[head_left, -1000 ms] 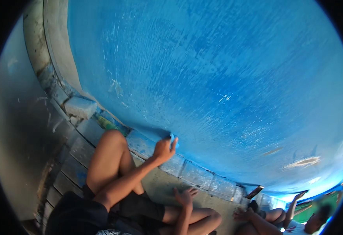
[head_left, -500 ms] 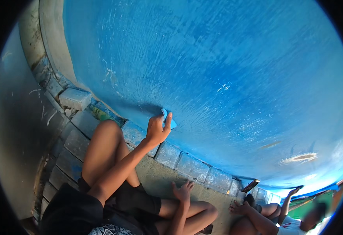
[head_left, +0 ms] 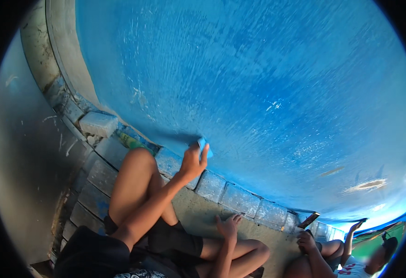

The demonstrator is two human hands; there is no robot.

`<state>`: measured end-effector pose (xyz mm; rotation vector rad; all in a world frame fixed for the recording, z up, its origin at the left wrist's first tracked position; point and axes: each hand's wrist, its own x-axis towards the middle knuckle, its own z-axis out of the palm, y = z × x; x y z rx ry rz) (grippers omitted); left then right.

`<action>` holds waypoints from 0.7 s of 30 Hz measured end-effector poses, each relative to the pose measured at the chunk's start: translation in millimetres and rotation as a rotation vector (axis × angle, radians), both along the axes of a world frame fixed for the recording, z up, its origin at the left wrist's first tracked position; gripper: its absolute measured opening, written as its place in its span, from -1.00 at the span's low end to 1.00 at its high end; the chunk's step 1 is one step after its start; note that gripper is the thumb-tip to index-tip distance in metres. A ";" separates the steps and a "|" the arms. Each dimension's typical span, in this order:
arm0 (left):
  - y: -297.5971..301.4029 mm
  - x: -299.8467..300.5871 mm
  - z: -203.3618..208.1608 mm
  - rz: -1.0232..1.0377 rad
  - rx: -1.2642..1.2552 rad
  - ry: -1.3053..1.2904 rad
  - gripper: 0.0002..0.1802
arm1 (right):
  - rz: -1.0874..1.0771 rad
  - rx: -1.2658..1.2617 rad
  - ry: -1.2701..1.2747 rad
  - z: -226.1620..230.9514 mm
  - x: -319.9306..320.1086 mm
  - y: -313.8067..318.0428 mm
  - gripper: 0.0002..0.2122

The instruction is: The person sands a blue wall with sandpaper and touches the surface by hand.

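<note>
My left hand is closed on a thin blue folded sheet, pressed to the lower part of a blue painted wall. Thumb and fingers pinch the sheet; its exact kind is hard to make out. Pale streaks and scuffs cover the paint above it. My right hand is empty with its fingers apart, its forearm resting by my bent right leg. It hovers over or touches the grey ground; I cannot tell which.
Grey paving blocks edge the wall's foot, and a loose block lies at left by a dark panel. At lower right a co-worker sits, one hand holding a dark flat piece against the wall. A dark block stands nearby.
The whole view has shifted, so most things sit further right and lower. My left hand keeps the blue sheet against the wall. The co-worker's lower hand has risen slightly toward the dark block.
</note>
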<state>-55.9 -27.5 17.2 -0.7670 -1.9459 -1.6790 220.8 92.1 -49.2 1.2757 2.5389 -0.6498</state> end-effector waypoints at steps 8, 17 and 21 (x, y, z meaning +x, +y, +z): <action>-7.1 3.1 56.4 -0.080 -0.044 -0.150 -0.67 | 0.006 -0.086 0.123 4.4 17.2 3.3 0.02; 2.5 6.1 3.3 -0.110 -0.101 -0.120 -0.66 | 0.040 -0.044 0.036 -7.3 9.9 7.8 0.04; -0.1 6.8 54.4 -0.139 -0.082 -0.252 -0.65 | 0.024 -0.091 0.123 -4.0 23.4 9.6 0.05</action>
